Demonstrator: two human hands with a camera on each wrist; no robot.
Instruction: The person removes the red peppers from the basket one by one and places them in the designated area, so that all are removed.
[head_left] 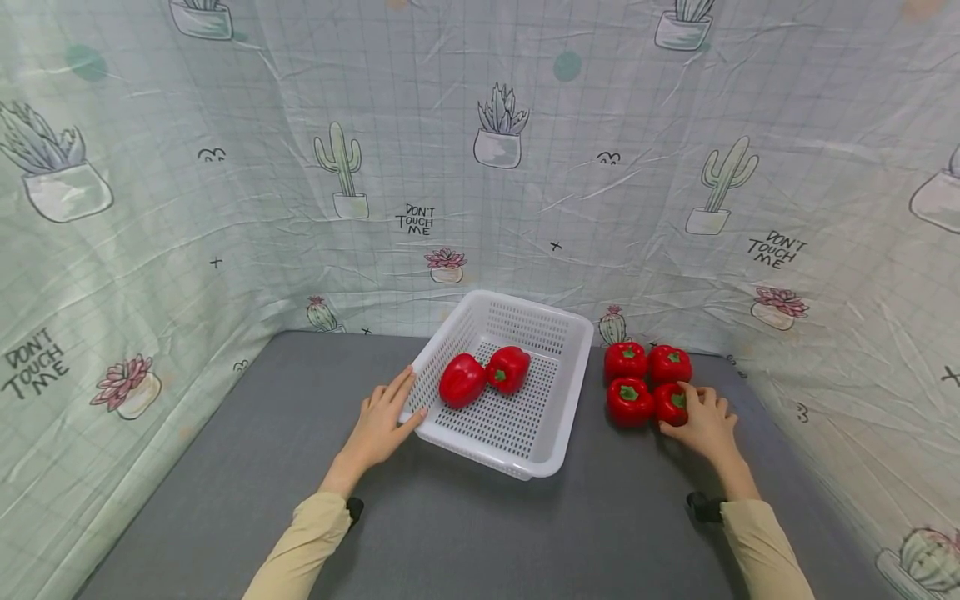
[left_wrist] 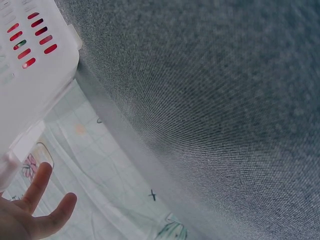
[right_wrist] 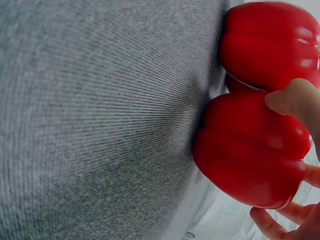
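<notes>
My right hand (head_left: 705,423) holds a red bell pepper (right_wrist: 250,150) between thumb and fingers. This pepper still stands on the table, the nearest right one of a tight cluster. Beside it, in the head view, are a front left bell pepper (head_left: 628,403), a back left one (head_left: 626,362) and a back right one (head_left: 670,364), with green stems up. My left hand (head_left: 381,423) rests on the left rim of a white plastic basket (head_left: 573,392), its fingers mostly straight. Inside the basket lie two red bell peppers, a left one (head_left: 462,382) and a right one (head_left: 508,369).
Everything stands on a dark grey table (head_left: 480,525). A pale cloth (head_left: 420,108) printed with cacti hangs behind and along both sides. The basket has slotted walls and sits near the back edge, left of the pepper cluster.
</notes>
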